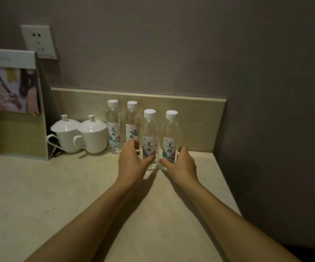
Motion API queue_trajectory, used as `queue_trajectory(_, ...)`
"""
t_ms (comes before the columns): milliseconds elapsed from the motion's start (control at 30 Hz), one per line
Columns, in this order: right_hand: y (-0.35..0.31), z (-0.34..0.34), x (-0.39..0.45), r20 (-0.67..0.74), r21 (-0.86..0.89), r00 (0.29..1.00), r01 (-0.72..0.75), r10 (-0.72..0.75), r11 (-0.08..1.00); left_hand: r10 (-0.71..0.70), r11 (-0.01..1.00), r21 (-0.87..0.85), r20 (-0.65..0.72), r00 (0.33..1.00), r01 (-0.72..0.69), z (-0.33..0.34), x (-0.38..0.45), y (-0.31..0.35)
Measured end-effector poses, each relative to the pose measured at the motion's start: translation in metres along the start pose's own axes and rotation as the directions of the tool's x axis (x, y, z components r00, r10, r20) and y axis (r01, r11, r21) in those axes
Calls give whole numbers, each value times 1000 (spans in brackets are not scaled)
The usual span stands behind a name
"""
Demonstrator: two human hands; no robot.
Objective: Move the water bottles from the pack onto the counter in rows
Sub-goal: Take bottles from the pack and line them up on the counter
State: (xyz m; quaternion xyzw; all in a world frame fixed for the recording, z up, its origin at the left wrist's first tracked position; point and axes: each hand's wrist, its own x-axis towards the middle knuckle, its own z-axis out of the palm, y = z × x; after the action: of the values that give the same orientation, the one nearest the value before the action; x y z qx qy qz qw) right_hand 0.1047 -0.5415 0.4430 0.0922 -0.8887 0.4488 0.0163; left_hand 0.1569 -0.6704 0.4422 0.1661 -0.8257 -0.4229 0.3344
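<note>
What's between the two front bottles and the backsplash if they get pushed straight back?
The left-hand front bottle has a back-row bottle right behind it. Behind the right-hand front bottle, nothing visible before the backsplash. Left hand and right hand each grip one.

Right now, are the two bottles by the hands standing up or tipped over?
Standing up. The left front bottle and right front bottle have white caps on top and bases on the counter.
</note>
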Motion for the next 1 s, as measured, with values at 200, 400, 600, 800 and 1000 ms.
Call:
queue_trajectory(200, -11, 11, 9, -36, -24, 999, -27, 26, 999, 35, 994, 101, -35, 999, -31, 5, 18, -11)
queue_trajectory(400, -16, 15, 15, -60, -16, 998, -31, 30, 999, 15, 1000, 22, -42, 999, -14, 11, 22, -13)
queue_trajectory(600, -9, 20, 18, -67, 27, 998, -3, 5, 1000, 49, 998, 33, -52, 997, -47, 13, 22, -20)
queue_trajectory(800, -6, 20, 26, -59, 6, 998, 16, -16, 1000, 64, 994, 94, -51, 997, -59, 16, 24, -18)
queue_trajectory(1000, -4, 22, 33, -64, 7, 998, 27, -27, 1000, 31, 998, 47, -73, 997, -28, 19, 26, -17)
